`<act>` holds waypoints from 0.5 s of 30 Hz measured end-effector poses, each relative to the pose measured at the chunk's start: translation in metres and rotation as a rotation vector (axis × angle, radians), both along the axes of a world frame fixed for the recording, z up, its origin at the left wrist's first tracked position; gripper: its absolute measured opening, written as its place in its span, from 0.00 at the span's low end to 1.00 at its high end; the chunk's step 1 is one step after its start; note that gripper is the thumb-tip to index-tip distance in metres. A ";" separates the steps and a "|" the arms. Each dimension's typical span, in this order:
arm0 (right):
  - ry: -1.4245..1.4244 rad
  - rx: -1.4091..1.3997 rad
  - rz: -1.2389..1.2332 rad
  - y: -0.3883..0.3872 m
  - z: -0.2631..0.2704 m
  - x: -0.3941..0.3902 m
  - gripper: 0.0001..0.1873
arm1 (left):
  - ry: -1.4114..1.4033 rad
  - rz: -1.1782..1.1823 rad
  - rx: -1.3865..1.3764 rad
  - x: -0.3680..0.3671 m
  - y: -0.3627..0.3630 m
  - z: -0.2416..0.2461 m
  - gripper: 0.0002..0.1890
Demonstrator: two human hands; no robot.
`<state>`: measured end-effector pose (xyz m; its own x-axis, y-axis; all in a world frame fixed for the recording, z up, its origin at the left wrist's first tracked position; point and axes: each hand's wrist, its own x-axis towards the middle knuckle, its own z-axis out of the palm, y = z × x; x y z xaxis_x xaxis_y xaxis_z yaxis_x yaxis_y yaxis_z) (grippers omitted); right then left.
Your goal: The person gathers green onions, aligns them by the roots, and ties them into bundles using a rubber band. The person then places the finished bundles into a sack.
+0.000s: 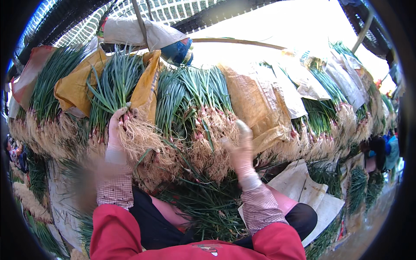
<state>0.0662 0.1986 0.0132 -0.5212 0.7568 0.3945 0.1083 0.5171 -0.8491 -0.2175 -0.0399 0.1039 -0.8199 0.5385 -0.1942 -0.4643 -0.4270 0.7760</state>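
Note:
My left hand (116,130) grips a bunch of spring onions (121,78) just above the roots. The green leaves point away from me, and pale stringy roots (139,135) hang over towards my lap. My right hand (242,146) is blurred, its thumb and fingers apart with nothing visible between them. Beside it lies a thick pile of spring onions (211,113) with reddish-white bulbs and tangled roots. Whether those fingers touch the roots is hard to tell.
Yellow sacking (79,83) and a brown woven sack (253,107) lie among the rows of spring onions. Loose green leaves (208,208) cover the ground between my legs. A pale sheet (305,191) spreads beside my right knee. Another person (386,149) is at the far right.

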 end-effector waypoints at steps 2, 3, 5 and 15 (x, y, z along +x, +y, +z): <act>-0.541 0.196 0.112 -0.031 -0.010 -0.022 0.56 | -0.042 -0.034 0.012 0.012 -0.007 0.003 0.13; -0.908 0.113 0.143 -0.034 -0.018 -0.032 0.65 | -0.027 -0.010 0.013 0.011 -0.009 0.001 0.13; -1.012 0.018 0.108 -0.020 -0.051 -0.044 0.63 | 0.001 0.028 0.023 0.005 -0.009 -0.007 0.12; -0.792 0.001 0.223 0.076 0.090 -0.061 0.30 | -0.043 -0.017 -0.082 -0.029 -0.020 -0.077 0.11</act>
